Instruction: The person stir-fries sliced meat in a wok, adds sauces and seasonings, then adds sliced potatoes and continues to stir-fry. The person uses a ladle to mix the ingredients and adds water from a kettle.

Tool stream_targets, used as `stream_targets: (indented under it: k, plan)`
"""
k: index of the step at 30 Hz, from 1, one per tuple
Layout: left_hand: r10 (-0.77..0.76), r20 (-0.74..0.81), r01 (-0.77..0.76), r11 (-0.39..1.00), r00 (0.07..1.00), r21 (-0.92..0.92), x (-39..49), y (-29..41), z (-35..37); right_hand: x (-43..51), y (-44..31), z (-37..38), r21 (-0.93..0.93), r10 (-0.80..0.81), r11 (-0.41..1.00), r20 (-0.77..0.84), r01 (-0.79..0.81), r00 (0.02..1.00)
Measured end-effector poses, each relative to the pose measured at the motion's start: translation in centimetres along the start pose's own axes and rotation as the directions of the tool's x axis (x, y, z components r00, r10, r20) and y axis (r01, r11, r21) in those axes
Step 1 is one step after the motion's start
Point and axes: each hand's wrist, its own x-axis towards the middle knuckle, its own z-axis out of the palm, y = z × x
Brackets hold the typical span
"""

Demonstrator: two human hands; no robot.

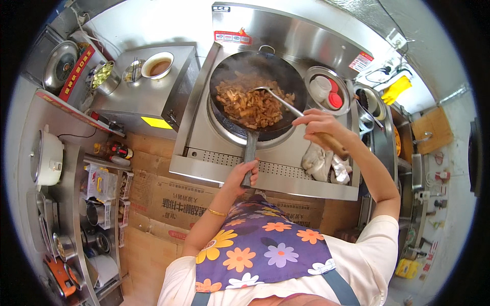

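Note:
A large dark wok (226,69) sits on the round burner ring of a stainless steel stove (199,130). Browned, sliced food, apparently meat (249,107), fills its middle, and steam rises from it. My left hand (245,176) grips the wok's straight handle (251,147) near its end. In my right hand (325,128) is the wooden handle (331,143) of a metal wok ladle (281,100). The ladle's head rests in the food, partly hidden by it.
Right of the wok, a steel tray (346,101) holds red-lidded containers (335,100). Crumpled cloths (317,162) lie at the stove's front right. On the left steel counter (126,95) stand a bowl of brown liquid (157,65) and a pot of chopped greens (105,82). Flattened cardboard (153,195) covers the floor.

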Motion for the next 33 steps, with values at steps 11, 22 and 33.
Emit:
stream_targets:
  k: [11, 22, 33]
  plan:
    - [0.039, 0.091, -0.036, 0.999, 0.995, -0.031, 0.3, -0.1, -0.5, -1.6, -0.8, 6.4, 0.454, 0.402, 0.802, 0.070, -0.388, 0.913]
    - [0.035, 0.086, -0.034, 0.999, 0.996, -0.019, 0.5, 0.3, -1.3, -3.3, -2.1, 0.7, 0.004, 0.087, 0.996, 0.202, -0.090, 0.976]
    - [0.062, 0.024, -0.060, 0.997, 0.998, -0.050, 0.3, -0.4, -0.3, -2.6, 2.1, 0.8, 0.309, 0.569, 0.795, -0.077, -0.523, 0.819]
